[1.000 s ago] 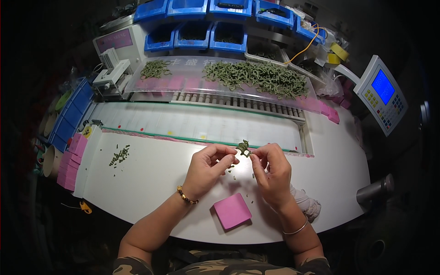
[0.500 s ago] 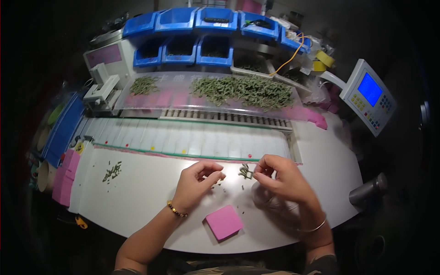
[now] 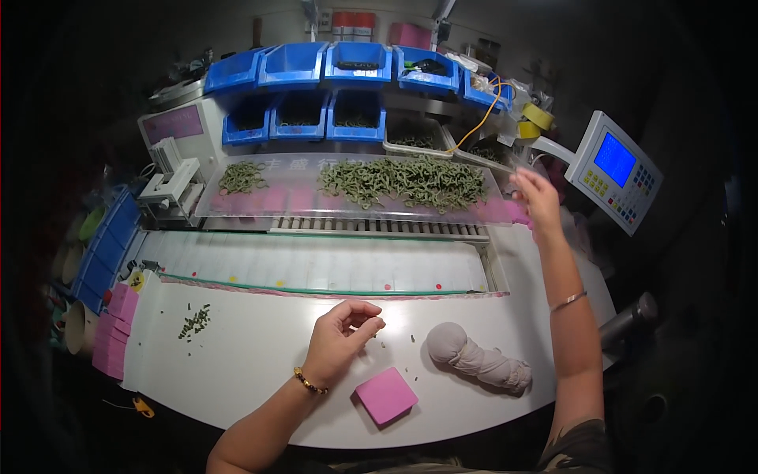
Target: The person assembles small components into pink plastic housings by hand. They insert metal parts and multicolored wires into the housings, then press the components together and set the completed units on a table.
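My left hand [image 3: 335, 347] hovers over the white table, its thumb and fingers brought together in a pinch; whatever they hold is hidden. A pink square block [image 3: 387, 396] lies on the table just below it, with a few tiny green bits nearby. My right hand [image 3: 541, 204] is raised beside the right end of a clear shelf [image 3: 288, 200]. Its fingertips are blurred, so I cannot make out anything in them. On that shelf lie a large heap of curled grey-green dried stems [image 3: 403, 182] and a smaller heap [image 3: 242, 178].
A grey cloth-wrapped bundle [image 3: 480, 362] lies at the table's right. Short green pieces [image 3: 194, 324] are scattered at left. Behind the shelf stand blue bins [image 3: 292, 65] and shallow trays [image 3: 414, 141]. A keypad display [image 3: 616, 170] rises at right; pink blocks [image 3: 115, 332] sit far left.
My right hand has moved away from the table, up and to the right, uncovering the cloth bundle. The curled stem it pinched no longer shows. My left hand stays nearly in place.
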The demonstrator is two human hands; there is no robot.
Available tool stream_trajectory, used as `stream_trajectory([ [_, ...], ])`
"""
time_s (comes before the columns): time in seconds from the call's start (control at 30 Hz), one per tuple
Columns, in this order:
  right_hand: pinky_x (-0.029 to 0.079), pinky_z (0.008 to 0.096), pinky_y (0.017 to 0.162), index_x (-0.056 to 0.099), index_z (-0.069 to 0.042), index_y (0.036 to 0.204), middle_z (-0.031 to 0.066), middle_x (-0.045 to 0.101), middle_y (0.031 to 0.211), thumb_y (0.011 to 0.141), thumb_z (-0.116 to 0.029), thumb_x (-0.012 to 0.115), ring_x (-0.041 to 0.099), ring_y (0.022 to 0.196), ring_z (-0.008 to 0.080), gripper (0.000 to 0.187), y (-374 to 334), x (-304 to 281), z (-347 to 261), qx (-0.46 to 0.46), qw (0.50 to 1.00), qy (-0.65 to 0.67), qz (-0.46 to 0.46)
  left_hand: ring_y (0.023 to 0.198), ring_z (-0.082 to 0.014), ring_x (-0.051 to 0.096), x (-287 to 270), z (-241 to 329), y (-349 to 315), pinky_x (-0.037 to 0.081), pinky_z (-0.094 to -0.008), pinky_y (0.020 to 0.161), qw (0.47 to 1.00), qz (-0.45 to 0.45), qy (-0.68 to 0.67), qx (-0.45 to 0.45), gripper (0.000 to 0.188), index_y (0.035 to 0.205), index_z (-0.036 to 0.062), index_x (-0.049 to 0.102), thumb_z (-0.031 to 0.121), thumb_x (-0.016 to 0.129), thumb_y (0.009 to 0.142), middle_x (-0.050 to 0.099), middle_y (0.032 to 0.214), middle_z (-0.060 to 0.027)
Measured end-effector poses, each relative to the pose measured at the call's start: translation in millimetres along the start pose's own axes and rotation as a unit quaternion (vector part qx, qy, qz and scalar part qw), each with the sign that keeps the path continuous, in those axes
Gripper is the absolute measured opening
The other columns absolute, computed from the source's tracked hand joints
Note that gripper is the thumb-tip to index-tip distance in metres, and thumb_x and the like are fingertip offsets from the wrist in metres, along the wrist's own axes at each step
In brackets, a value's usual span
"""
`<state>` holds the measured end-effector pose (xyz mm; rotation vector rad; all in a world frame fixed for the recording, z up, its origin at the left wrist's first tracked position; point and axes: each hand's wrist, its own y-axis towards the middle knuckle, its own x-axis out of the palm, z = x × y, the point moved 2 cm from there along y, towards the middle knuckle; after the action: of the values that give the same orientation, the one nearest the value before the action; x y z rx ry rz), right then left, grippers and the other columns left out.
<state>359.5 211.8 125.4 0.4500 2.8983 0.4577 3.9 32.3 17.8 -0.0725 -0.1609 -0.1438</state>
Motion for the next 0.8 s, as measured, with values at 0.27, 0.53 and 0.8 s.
stream_trajectory([
  [0.27, 0.047, 0.0225, 0.064, 0.070, -0.003, 0.103, 0.0038, 0.071, 0.091, 0.091, -0.014, 0.066, 0.061, 0.074, 0.0102, 0.016, -180, 7, -14, 0.000, 0.977, -0.107, -0.185, 0.079, -0.0097, 0.063, 4, 16, -28, 0.049, -0.0236, 0.068, 0.960, 0.006, 0.213, 0.180, 0.012, 0.096, 0.0031, 0.062, 0.003, 0.070, 0.087, 0.069, 0.089, -0.0034],
  [0.53, 0.053, 0.0350, 0.077, 0.068, -0.010, 0.116, 0.0092, 0.066, 0.110, 0.082, -0.014, 0.075, 0.065, 0.090, 0.0258, 0.036, -282, 34, -38, -0.223, 0.899, -0.251, -0.281, 0.107, -0.0351, 0.049, 28, 8, -84, 0.043, -0.0415, 0.093, 0.852, -0.127, 0.456, 0.222, 0.051, 0.105, 0.0067, 0.059, 0.028, 0.085, 0.067, 0.048, 0.116, -0.0184],
  [0.8, 0.046, 0.0413, 0.100, 0.054, -0.008, 0.139, 0.0150, 0.046, 0.145, 0.084, -0.016, 0.070, 0.053, 0.120, 0.0322, 0.058, -318, 69, -32, -0.318, 0.853, -0.232, -0.342, 0.078, -0.0176, 0.062, 6, -4, -76, 0.051, -0.0297, 0.071, 0.971, -0.058, 0.220, 0.071, 0.027, 0.097, 0.0009, 0.059, 0.019, 0.073, 0.082, 0.060, 0.092, -0.0122],
])
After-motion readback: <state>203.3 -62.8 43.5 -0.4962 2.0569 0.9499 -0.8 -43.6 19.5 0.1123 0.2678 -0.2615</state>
